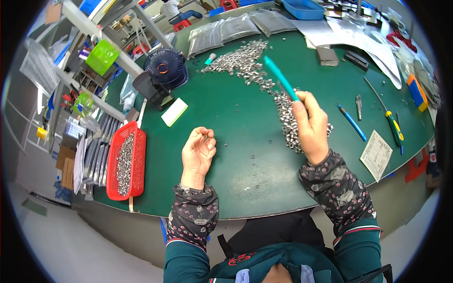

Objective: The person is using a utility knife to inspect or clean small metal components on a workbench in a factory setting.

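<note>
My right hand (312, 126) is closed around a slim teal stick-like tool (278, 71), raised with its far end pointing up and left. Its exact kind is not clear. Beneath and beside that hand lies a heap of small silver metal rings (288, 123). My left hand (200, 150) is held palm up over the green table, fingers curled in; whether something small sits between them cannot be made out. A second, wider pile of small metal parts (247, 59) spreads farther back. A few tiny rings (253, 157) lie scattered between my hands.
At left stand a red basket (140, 162) of metal parts, a small dark fan (164, 66) and a pale yellow pad (174, 112). Rightward lie a blue pen (351, 122), a screwdriver (393, 128) and a paper label (376, 154). Plastic-wrapped packs (240, 28) line the back.
</note>
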Demonstrator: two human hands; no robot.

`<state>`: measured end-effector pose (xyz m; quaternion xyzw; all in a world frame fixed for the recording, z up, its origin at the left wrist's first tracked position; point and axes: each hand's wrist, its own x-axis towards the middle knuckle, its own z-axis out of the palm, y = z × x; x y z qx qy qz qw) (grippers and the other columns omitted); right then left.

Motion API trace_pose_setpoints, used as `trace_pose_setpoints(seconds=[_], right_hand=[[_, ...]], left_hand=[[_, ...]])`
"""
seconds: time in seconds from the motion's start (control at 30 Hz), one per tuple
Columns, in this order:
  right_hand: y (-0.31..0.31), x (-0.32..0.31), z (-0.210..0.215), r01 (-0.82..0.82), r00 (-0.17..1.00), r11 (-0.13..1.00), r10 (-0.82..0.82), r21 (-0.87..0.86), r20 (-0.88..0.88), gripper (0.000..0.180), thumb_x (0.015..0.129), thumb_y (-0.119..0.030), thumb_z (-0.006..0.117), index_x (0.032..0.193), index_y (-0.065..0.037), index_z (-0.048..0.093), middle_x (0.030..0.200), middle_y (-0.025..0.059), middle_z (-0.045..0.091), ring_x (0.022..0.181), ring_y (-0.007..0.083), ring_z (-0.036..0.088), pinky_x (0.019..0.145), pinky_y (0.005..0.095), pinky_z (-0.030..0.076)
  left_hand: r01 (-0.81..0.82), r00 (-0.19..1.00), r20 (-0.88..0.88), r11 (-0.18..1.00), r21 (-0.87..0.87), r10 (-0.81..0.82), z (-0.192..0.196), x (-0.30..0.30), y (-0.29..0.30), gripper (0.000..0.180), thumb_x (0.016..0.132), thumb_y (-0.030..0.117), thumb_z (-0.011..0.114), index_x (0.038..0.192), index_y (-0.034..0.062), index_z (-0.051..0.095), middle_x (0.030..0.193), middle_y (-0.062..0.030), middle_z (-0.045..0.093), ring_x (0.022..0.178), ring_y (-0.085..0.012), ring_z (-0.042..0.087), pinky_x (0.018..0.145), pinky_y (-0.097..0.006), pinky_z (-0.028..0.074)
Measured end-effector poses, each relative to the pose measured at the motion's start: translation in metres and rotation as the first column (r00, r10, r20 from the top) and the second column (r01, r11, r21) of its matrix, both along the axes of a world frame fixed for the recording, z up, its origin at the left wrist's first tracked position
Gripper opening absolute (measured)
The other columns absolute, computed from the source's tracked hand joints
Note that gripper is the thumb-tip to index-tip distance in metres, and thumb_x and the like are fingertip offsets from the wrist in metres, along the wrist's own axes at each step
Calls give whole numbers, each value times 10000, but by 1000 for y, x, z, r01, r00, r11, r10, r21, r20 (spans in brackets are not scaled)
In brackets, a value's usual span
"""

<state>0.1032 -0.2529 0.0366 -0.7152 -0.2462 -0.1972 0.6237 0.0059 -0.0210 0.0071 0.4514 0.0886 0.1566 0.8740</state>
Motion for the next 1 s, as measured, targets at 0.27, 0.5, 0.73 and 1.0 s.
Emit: trace_pose_setpoints(seconds=[0.27,0.5,0.73,1.0], right_hand=[[-3,12,-7,-54,975,958,111,282,-192,262,870,-253,487,889,3,539,631,12,505,567,61,414,496,228,351],[-1,11,-6,-51,974,959,109,280,-196,258,863,-265,486,856,-14,543,596,47,532,496,113,471,456,272,372],[0,10,1,-89,973,968,135,234,-188,246,881,-218,452,878,11,542,634,-41,427,574,40,356,491,199,294],[3,0,-9,-97,985,990,81,-99,-152,222,820,-256,528,845,-38,561,630,104,545,555,229,528,524,316,402]], left_hand=[[347,937,-332,419,839,-110,17,22,-84,130,749,119,618,830,31,568,646,39,462,549,-31,373,479,-185,319],[170,980,-172,-34,985,-97,5,40,-121,139,697,75,607,821,50,550,724,-88,499,681,-251,527,603,-344,419],[95,989,-93,4,996,-115,7,42,-112,85,735,73,584,779,37,521,728,-61,503,655,-215,517,589,-307,416],[255,960,-126,966,33,-249,15,12,-40,67,816,54,534,861,62,486,843,-55,510,557,-59,382,433,-166,311]])
